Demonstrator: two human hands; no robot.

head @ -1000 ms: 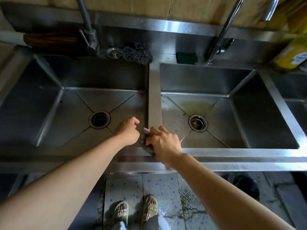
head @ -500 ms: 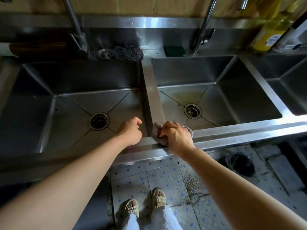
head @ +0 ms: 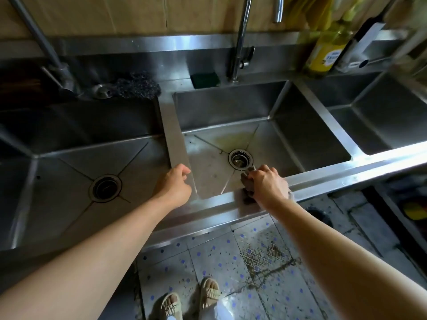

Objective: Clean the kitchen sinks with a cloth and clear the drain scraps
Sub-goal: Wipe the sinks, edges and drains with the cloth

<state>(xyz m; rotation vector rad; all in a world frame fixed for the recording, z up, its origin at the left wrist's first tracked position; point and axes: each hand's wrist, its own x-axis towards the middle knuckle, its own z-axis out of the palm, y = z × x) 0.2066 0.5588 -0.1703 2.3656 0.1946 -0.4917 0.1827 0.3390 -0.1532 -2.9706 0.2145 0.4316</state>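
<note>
You are in the wiping step: your right hand has its fingers curled round a bunched grey-brown cloth and holds it at the front rim of the middle stainless-steel sink basin, just in front of that basin's round metal drain. Your left hand holds nothing; its fingers are loosely curled at the front end of the flat steel divider between the left basin and the middle one. The middle basin's floor shows a yellowish stain behind the drain and specks near its left wall, so the next move probably calls for carrying the cloth down over the rim and across the floor toward that stain, then seeing to the drain; whether scraps sit in it I cannot tell. The basin is free of dishes, giving the cloth open room; the walls are steep, and the tall chrome tap stands at the back edge, well apart from your hand.
</note>
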